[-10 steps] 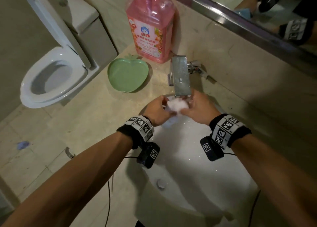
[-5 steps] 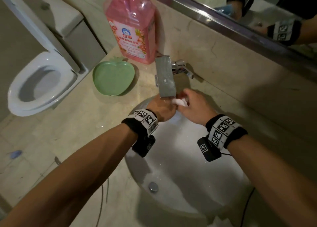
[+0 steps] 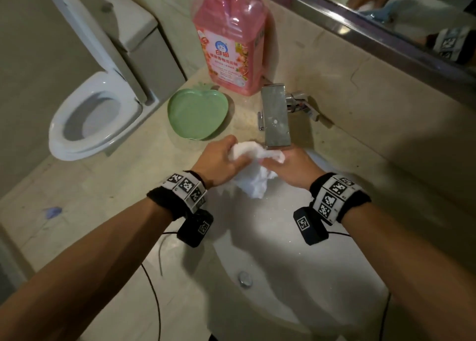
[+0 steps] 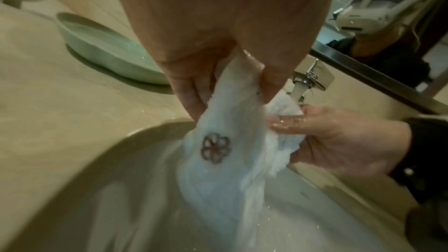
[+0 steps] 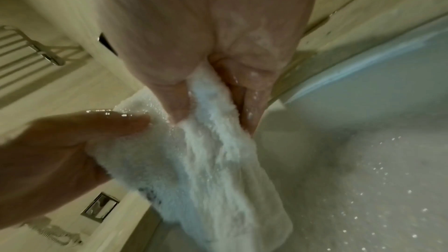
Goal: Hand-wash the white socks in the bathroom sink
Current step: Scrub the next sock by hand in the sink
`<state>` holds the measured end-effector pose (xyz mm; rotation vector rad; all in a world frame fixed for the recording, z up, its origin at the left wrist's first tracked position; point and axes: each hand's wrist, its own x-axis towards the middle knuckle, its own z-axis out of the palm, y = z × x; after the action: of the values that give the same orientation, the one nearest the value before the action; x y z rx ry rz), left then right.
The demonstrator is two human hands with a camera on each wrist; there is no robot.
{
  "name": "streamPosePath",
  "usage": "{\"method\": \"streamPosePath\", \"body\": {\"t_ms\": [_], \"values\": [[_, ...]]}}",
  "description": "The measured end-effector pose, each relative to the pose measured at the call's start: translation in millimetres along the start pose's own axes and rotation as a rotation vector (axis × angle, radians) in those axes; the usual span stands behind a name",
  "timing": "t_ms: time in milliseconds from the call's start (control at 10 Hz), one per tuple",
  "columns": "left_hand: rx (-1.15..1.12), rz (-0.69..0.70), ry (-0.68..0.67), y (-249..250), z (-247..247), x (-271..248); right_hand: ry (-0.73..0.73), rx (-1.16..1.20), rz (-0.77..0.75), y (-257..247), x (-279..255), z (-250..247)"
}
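Observation:
A wet white sock (image 3: 253, 181) hangs over the back of the white sink (image 3: 296, 263), just under the square chrome faucet (image 3: 275, 119). My left hand (image 3: 219, 160) grips its upper end; the left wrist view shows fingers curled round the sock (image 4: 218, 150), which bears a small flower mark. My right hand (image 3: 291, 168) grips the other end, and the right wrist view shows the fluffy fabric (image 5: 213, 141) squeezed between thumb and fingers. Water streams off the sock into the basin. Whether one or two socks are bunched here is unclear.
A pink detergent bottle (image 3: 230, 39) stands at the back of the beige counter (image 3: 128, 199), with a green apple-shaped dish (image 3: 197, 112) beside it. A toilet (image 3: 95, 114) lies to the left. The mirror (image 3: 386, 13) runs along the wall. The drain plug (image 3: 244, 278) sits low in the basin.
The sock was bunched small between both hands under the faucet; now my hands have drawn apart and more of the sock hangs down between them.

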<state>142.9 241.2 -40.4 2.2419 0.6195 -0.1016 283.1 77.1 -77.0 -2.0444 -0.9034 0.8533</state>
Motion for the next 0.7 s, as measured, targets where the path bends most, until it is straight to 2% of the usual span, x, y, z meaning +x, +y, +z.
{"method": "streamPosePath", "body": {"t_ms": [100,300,400,500,600,700], "values": [[0.143,-0.023,0.051,-11,-1,-15,0.041,0.116,0.066,-9,7,7],[0.184,-0.16,0.037,-15,-2,-13,0.093,-0.036,0.164,-17,11,14],[0.112,-0.215,0.017,-7,4,-6,0.042,-0.061,0.229,-26,7,14],[-0.171,-0.265,-0.057,3,16,1,-0.031,0.02,0.255,-23,4,18],[-0.297,-0.222,-0.119,17,23,3,-0.067,0.07,0.143,-21,-4,20],[-0.36,-0.187,-0.181,26,29,2,-0.042,-0.129,0.08,-12,-9,20]]}}
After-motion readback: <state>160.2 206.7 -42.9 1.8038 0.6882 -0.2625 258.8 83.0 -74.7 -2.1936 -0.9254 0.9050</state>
